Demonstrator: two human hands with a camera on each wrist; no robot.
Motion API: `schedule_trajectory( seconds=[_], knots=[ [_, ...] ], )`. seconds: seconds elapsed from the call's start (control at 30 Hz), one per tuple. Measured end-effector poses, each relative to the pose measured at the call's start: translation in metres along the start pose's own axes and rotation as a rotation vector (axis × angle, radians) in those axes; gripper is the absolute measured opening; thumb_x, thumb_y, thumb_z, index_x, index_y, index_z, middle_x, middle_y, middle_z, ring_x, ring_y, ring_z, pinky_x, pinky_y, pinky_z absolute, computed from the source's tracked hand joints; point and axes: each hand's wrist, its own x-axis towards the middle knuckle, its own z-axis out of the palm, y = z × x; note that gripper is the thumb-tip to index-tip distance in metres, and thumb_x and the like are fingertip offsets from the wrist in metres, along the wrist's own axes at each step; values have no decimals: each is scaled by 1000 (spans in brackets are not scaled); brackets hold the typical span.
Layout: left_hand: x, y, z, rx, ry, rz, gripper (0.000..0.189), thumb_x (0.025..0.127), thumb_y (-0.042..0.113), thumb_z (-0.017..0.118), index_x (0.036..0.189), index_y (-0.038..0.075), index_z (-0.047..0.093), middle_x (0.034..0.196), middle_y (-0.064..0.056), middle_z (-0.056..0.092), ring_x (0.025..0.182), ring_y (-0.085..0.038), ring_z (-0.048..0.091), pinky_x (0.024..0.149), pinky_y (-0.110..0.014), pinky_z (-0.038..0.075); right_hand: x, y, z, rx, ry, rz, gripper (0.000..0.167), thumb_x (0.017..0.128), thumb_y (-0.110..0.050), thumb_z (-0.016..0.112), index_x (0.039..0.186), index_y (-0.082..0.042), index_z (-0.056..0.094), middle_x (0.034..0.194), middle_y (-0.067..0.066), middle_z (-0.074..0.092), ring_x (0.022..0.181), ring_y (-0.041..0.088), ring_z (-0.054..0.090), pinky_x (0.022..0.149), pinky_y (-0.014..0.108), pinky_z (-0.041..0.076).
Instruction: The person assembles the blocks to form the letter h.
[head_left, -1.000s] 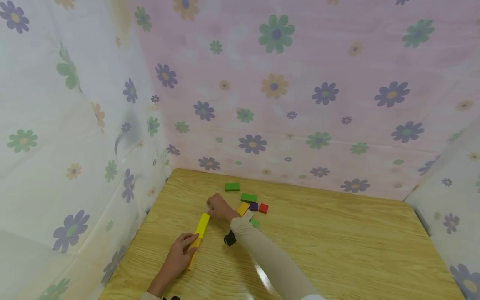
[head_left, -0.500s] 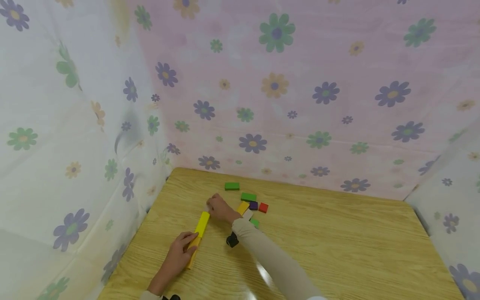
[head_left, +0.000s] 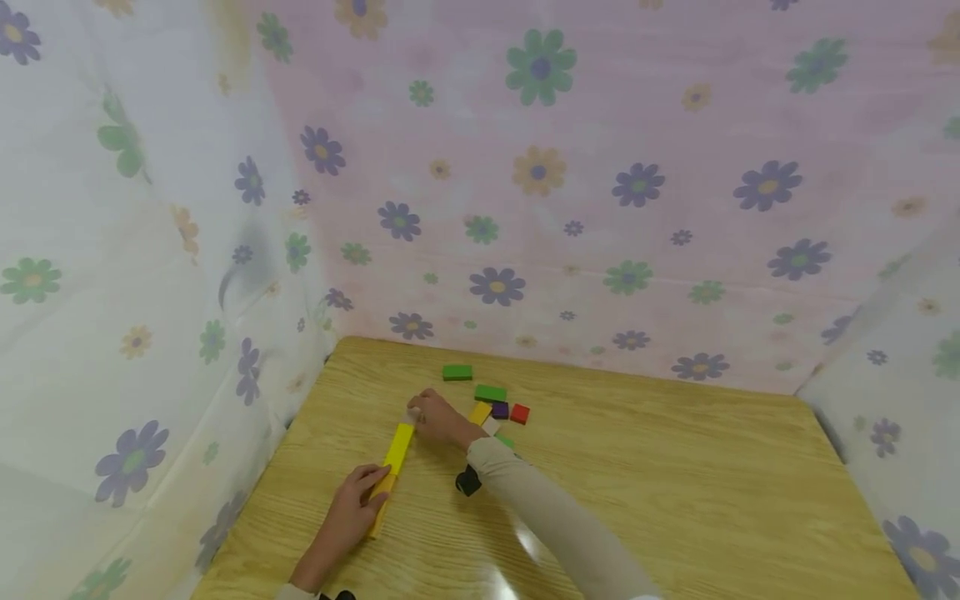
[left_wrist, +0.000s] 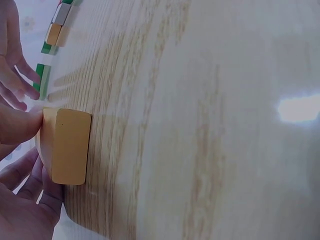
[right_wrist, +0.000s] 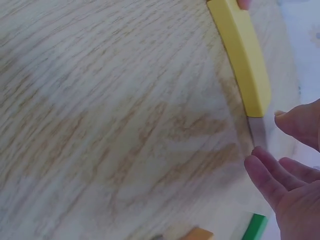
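My left hand [head_left: 355,504] grips an orange block [left_wrist: 71,146] between thumb and fingers, low on the left side of the table. End to end with it, on its far side, lies a yellow block [head_left: 399,448], and a left fingertip reaches the joint between the two. At the yellow block's far end, my right hand [head_left: 444,418] holds a small whitish block [right_wrist: 257,132] between thumb and fingertips. The three blocks form one line slanting away from me. Part of the whitish block is hidden by the right fingers in the head view.
Beyond the right hand are two green blocks [head_left: 457,373], a purple block [head_left: 500,410] and a red block [head_left: 520,413]. Another orange block [head_left: 481,412], a pale block [head_left: 491,426] and a green piece [head_left: 505,442] lie beside the right wrist. Flowered sheets [head_left: 555,250] surround the wooden table [head_left: 675,483].
The head view has turned slightly to the right, so everything sits a little further left in it. My right wrist has shifted slightly rightward; both hands keep their places on the blocks.
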Motion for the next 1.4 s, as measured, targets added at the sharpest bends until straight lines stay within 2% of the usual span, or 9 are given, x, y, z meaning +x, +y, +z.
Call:
schedule_trajectory(
  seconds=[0.13,0.3,0.4,0.57,0.8,1.0,1.2,1.4],
  knots=[
    [-1,0,-2,4,3,-21,40,86,4,68,126,6,62,121,-8,55,113,-28,53,86,-40,47,-2,-2,-8,7,-5,-18,30,93,-5,55,123,-3,59,122,13,51,104,19,52,86,28,45],
    [-1,-1,-5,25,23,5,40,86,3,68,125,5,63,120,-10,56,113,-31,53,87,-44,47,-5,-2,-17,16,-8,-30,31,91,-5,57,122,-3,59,119,14,52,95,17,51,82,26,44],
    [-2,-2,-5,29,25,21,40,85,2,69,124,5,63,120,-11,56,111,-31,54,85,-42,48,-8,-1,-23,22,-7,-33,33,89,-3,57,122,-2,60,120,15,52,96,17,51,82,26,44],
    [-3,-2,-4,24,13,3,41,86,3,69,126,5,62,122,-12,56,113,-31,53,87,-42,47,-15,4,-29,43,-27,1,34,91,-6,56,125,-5,58,125,13,50,102,17,51,84,27,44],
    [-3,2,-5,28,9,4,41,85,1,69,126,4,62,121,-12,56,112,-31,53,84,-40,48,-29,8,-40,72,-36,22,34,93,-6,53,127,-3,56,133,13,44,115,26,50,88,31,44],
    [-3,4,-4,17,3,2,41,85,1,68,126,3,62,120,-12,56,111,-30,53,83,-38,48,-38,16,-44,63,-14,21,32,93,-5,54,125,-2,57,130,15,46,110,28,52,85,31,45],
    [-2,4,-1,31,5,25,41,85,0,69,125,3,62,119,-11,57,108,-27,55,80,-36,48,-47,24,-46,41,-27,64,32,93,-9,54,125,-4,57,130,13,46,94,18,53,77,27,44],
    [-2,4,-2,27,4,29,41,85,0,69,125,3,62,119,-12,57,110,-30,54,81,-38,48,-56,26,-50,22,-9,57,31,93,-12,57,123,-3,58,127,12,49,96,20,55,79,29,45]
  ],
)
